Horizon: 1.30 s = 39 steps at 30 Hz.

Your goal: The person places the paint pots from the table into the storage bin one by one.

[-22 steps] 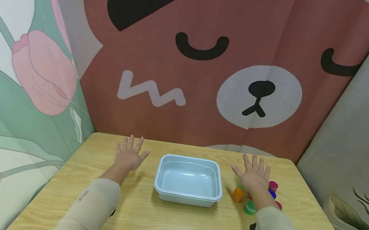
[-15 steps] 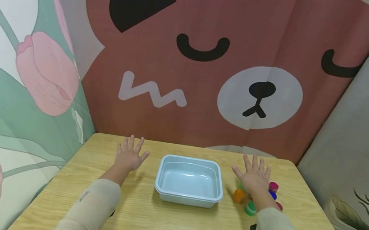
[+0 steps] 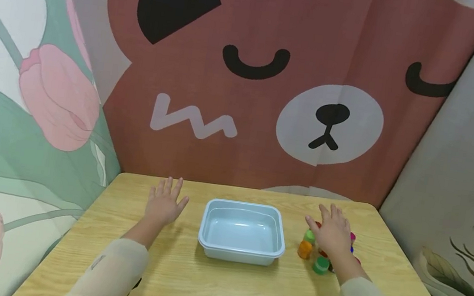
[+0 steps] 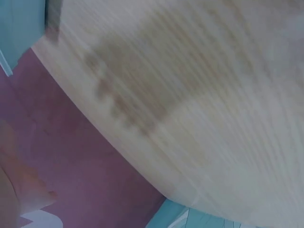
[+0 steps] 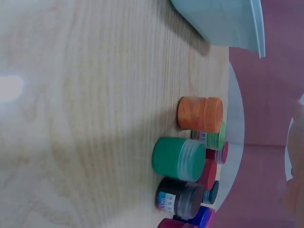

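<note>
A wooden surface is carrying a pale-blue tub, its long axis running side to side between the hands. Left hand and right hand are hovering empty, fingers spread. Small jars are standing right of the tub, nearer the right hand, which is partly hiding them; the right wrist view is cutting off a magenta jar.

Gap left of tub — jars right.
</note>
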### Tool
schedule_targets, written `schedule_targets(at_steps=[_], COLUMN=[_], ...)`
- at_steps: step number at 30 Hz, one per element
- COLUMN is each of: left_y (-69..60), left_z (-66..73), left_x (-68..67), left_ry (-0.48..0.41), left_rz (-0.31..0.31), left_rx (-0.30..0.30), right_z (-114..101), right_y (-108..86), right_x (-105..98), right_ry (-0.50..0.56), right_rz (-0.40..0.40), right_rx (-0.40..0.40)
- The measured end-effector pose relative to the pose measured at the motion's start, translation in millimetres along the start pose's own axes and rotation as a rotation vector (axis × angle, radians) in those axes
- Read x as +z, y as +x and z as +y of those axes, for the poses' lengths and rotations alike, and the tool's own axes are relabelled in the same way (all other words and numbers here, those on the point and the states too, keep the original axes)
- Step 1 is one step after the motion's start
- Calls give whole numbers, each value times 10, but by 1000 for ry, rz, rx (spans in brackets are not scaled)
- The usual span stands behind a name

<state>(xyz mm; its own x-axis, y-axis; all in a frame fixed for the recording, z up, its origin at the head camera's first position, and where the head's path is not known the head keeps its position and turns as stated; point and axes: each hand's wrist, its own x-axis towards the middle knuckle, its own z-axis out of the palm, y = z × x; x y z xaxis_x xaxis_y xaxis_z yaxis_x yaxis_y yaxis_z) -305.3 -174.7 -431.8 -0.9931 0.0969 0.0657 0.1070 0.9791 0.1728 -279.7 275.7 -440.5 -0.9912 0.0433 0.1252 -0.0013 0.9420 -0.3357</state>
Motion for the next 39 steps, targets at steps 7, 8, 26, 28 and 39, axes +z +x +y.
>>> schedule_targets(at_steps=[7, 8, 26, 28, 39], left_y=[-127, -149, -429, -452, -465], left_z=[55, 62, 387, 417, 576], left_x=[105, 122, 532, 577, 788], left_ry=[-214, -277, -909, -918, -1096], left_rz=[94, 103, 25, 17, -19], left_rx=[-10, -14, -63, -69, -70], right_z=[155, 179, 610, 658, 865], right_y=[-195, -215, -567, -604, -744], right_x=[-43, -42, 118, 144, 269], right_ry=[101, 115, 367, 375, 468], right_rz=[58, 61, 139, 133, 80], right_rx=[-1, 0, 142, 170, 300])
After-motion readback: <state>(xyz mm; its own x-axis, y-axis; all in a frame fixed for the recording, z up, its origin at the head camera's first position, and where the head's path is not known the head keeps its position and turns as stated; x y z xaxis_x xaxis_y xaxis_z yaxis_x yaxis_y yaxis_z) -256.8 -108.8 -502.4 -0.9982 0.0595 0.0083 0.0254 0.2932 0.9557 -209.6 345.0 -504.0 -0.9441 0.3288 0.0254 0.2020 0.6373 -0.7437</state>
